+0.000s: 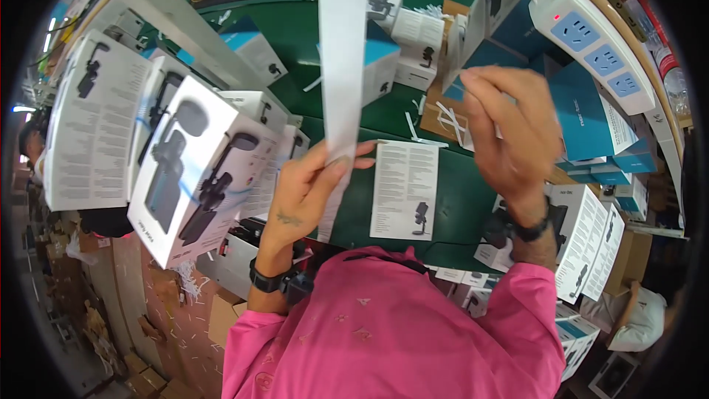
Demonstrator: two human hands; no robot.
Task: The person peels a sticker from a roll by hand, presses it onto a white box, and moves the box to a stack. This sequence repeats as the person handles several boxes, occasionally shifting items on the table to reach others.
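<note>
My left hand (304, 191) closes its thumb and fingers on a long white strip (344, 52) that runs upward in front of me. Its lower end hangs below the hand. To the right, my right hand (515, 124) is raised above the green table (354, 218), its fingers bent together and slightly blurred. Whether something small sits between those fingertips cannot be made out. Between my hands lies a white printed box (403, 188), with a picture of a black stand device at its lower corner. Beside my left forearm stands a larger white box (210, 166) with device pictures.
More white boxes (96, 125) stand at the left. Blue boxes (591, 114) are stacked at the right, below a white power strip (594, 41). Paper scraps (449, 120) lie on cardboard ahead. White boxes (587, 244) stand beside my right forearm. A slanted metal post (159, 7) crosses the far left.
</note>
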